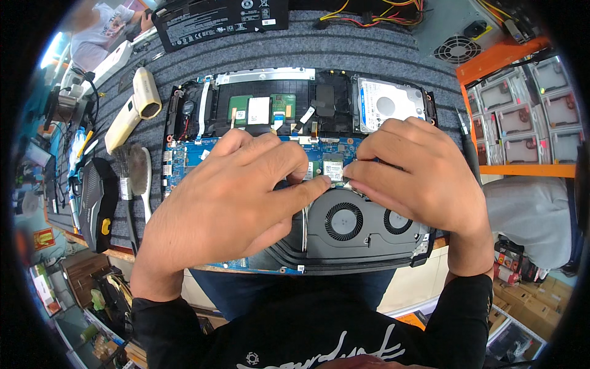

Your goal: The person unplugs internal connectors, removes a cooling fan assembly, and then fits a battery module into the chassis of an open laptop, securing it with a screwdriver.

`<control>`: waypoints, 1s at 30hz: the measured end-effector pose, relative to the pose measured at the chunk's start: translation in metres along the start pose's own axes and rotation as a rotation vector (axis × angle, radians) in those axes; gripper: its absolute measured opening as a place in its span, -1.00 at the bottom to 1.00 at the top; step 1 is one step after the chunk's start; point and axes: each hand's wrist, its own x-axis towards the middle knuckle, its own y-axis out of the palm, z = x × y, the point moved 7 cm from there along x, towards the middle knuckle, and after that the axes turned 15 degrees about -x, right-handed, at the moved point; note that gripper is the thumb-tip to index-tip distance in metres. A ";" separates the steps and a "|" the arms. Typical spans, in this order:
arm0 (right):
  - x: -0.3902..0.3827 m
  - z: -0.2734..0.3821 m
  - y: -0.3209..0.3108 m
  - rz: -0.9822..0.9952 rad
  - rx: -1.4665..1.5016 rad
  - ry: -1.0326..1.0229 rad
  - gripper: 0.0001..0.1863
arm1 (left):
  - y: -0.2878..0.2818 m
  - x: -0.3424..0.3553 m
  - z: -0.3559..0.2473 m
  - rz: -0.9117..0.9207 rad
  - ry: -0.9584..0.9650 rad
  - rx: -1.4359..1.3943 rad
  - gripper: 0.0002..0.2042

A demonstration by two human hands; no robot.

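An opened laptop base (pixel 293 262) lies across the striped grey mat, showing a blue circuit board (pixel 184 154), a black twin-fan cooler (pixel 319 240) and a hard drive (pixel 384 98). My left hand (pixel 224 206) rests over the board, index fingertip at the lower edge of a small silver card (pixel 332 169), other fingers bent and apart from it. My right hand (pixel 418 178) has thumb and fingertips pinched just right of that card, above the fans; what they hold is too small and hidden to make out.
Around the laptop are a battery (pixel 221 21), a yellowish hot-air gun (pixel 132 111), brushes (pixel 140 178), a black tool (pixel 95 209), a screwdriver (pixel 469 154) and a metal power supply (pixel 455 37). An orange shelf (pixel 504 169) holds cases at right. Another person (pixel 101 40) is at top left.
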 end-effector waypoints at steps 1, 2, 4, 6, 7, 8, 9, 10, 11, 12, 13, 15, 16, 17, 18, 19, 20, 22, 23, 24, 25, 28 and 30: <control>0.000 0.001 0.001 -0.006 -0.006 -0.003 -0.76 | 0.003 0.000 0.002 0.029 -0.019 -0.001 -0.51; 0.000 0.002 0.001 -0.007 -0.012 -0.006 -0.76 | 0.006 -0.001 0.004 0.026 -0.017 -0.010 -0.51; 0.001 0.003 0.001 -0.011 -0.022 -0.005 -0.75 | 0.011 -0.002 0.005 0.021 0.004 -0.013 -0.52; 0.003 0.006 -0.001 0.000 -0.022 -0.012 -0.73 | 0.010 -0.004 0.002 0.006 -0.001 -0.013 -0.53; 0.004 0.008 -0.002 0.011 -0.021 -0.019 -0.72 | 0.009 -0.006 0.002 -0.002 -0.007 -0.007 -0.53; 0.003 0.008 -0.002 0.020 -0.017 -0.021 -0.72 | 0.011 -0.005 0.003 -0.008 -0.011 -0.014 -0.53; 0.002 0.006 -0.002 0.023 0.007 -0.013 -0.72 | 0.013 -0.004 0.003 -0.004 0.002 -0.005 -0.54; 0.001 0.005 0.000 0.028 0.021 -0.014 -0.72 | 0.015 -0.004 0.003 0.000 0.014 0.004 -0.55; 0.001 0.005 -0.001 0.038 0.028 -0.014 -0.72 | 0.014 -0.005 0.004 -0.012 0.014 -0.004 -0.55; 0.001 0.004 0.000 0.037 0.064 -0.001 -0.72 | 0.015 -0.006 0.005 -0.016 0.022 -0.009 -0.54; 0.001 0.003 0.000 0.042 0.082 0.003 -0.72 | 0.015 -0.006 0.005 -0.019 0.029 -0.012 -0.54; 0.000 0.001 -0.001 0.073 0.110 0.001 -0.71 | 0.015 -0.007 0.005 -0.024 0.041 -0.024 -0.53; -0.001 0.001 -0.001 0.092 0.115 -0.003 -0.70 | 0.016 -0.007 0.004 -0.019 0.053 -0.029 -0.52; 0.000 0.001 0.000 0.105 0.122 -0.011 -0.69 | 0.015 -0.008 0.004 -0.025 0.052 -0.032 -0.52; -0.001 0.000 0.000 0.100 0.145 -0.009 -0.69 | 0.016 -0.008 0.005 -0.011 0.050 -0.037 -0.50; 0.000 0.000 0.001 0.101 0.155 -0.009 -0.70 | 0.017 -0.008 0.005 -0.005 0.050 -0.042 -0.49; 0.000 0.000 0.001 0.099 0.167 -0.010 -0.70 | 0.017 -0.009 0.005 0.000 0.048 -0.044 -0.48; 0.001 0.000 0.002 0.104 0.181 -0.005 -0.71 | 0.018 -0.009 0.006 -0.003 0.045 -0.042 -0.48; 0.002 0.000 0.001 0.107 0.183 -0.004 -0.72 | 0.018 -0.009 0.006 -0.006 0.046 -0.043 -0.48; 0.002 0.000 0.001 0.119 0.178 -0.003 -0.71 | 0.019 -0.009 0.006 0.001 0.046 -0.042 -0.50; 0.003 0.000 0.000 0.131 0.172 -0.002 -0.71 | 0.018 -0.009 0.006 0.003 0.047 -0.043 -0.51; 0.002 0.000 0.003 0.127 0.169 -0.003 -0.73 | 0.019 -0.009 0.007 0.028 0.035 -0.037 -0.55; 0.002 0.001 0.004 0.139 0.166 -0.006 -0.75 | 0.019 -0.010 0.006 0.033 0.033 -0.037 -0.57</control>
